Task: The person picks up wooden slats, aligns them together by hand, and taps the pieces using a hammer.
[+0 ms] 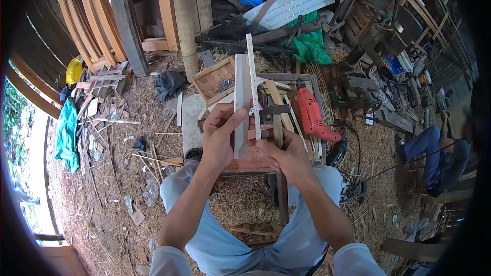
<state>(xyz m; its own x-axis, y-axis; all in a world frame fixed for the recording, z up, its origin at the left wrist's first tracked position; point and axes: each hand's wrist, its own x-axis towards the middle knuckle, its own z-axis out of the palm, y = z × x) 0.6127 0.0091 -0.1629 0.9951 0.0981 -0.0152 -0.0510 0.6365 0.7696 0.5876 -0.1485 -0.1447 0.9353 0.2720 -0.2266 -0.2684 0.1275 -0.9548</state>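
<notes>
Upright in my left hand [221, 135] is a pale wooden piece [241, 87], with the thumb pressed across its front. My right hand [289, 156] pinches the lower end of a thin white strip [253, 82] marked with small dark dots. The strip stands just right of the wooden piece, nearly parallel to it. Behind both hands is a low work table [250, 158] with a reddish surface. A dark wooden bar [282, 194] runs down past my right hand. On the table's right side lies a red power drill [313, 115].
A wooden tray [215, 79] with small dark pieces sits beyond the table. Wood scraps cover the ground. A seated person [440, 153] is at the far right. Bamboo and curved wooden parts [166, 10] stand at the upper left. A green tarp [312, 46] lies behind.
</notes>
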